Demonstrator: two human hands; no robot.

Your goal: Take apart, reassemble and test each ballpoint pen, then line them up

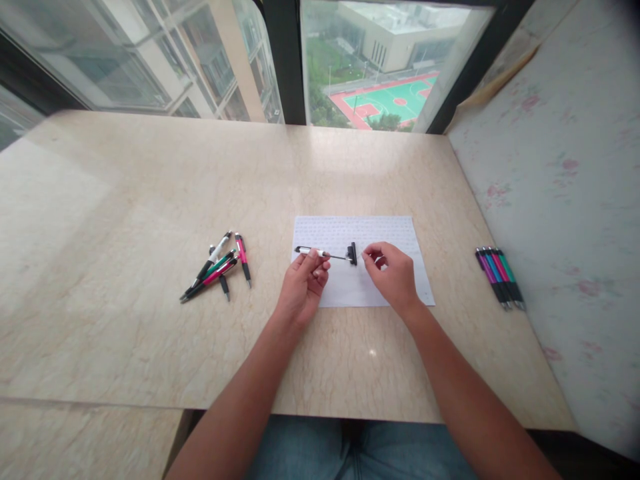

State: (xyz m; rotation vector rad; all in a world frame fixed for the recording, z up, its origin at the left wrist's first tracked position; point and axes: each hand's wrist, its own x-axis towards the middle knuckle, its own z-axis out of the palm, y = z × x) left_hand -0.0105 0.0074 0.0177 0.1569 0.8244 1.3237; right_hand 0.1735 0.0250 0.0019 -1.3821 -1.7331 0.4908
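Note:
My left hand grips a partly taken-apart pen: a white and black barrel with its thin refill sticking out to the right. The refill's tip meets a small black pen piece lying on the white sheet of paper. My right hand hovers just right of that black piece, thumb and forefinger pinched together; whether they hold something tiny I cannot tell.
A loose pile of several pens in pink, green, white and black lies to the left on the marble table. Several pens lie side by side at the right edge. A papered wall stands to the right, windows behind.

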